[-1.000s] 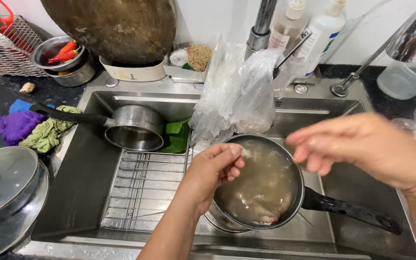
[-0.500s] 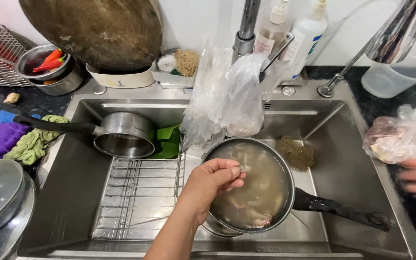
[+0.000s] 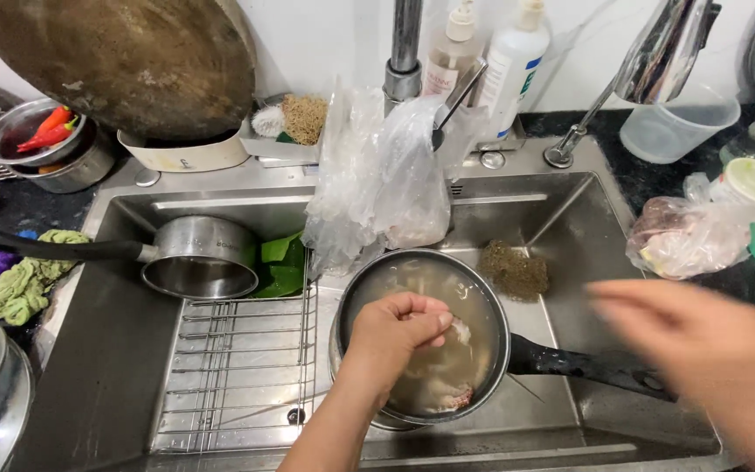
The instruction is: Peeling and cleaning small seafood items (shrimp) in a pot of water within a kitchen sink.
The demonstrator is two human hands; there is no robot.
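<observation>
Fingers of the left hand (image 3: pixel 399 328) curl closed, pinching a pale scrap of meat (image 3: pixel 460 330) over the pan (image 3: pixel 491 306) in the sink (image 3: pixel 561 205); the blurred right hand (image 3: pixel 701 345) hovers open, holding nothing.

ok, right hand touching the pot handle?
Apart. In the head view the right hand, motion-blurred, sits to the right of the pot's black handle, fingers spread and not closed around it.

Two saucepans (image 3: pixel 421 341) (image 3: pixel 198 258), two bottles (image 3: pixel 452 52) (image 3: pixel 513 61), two hands (image 3: pixel 399 336) (image 3: pixel 701 350).
</observation>
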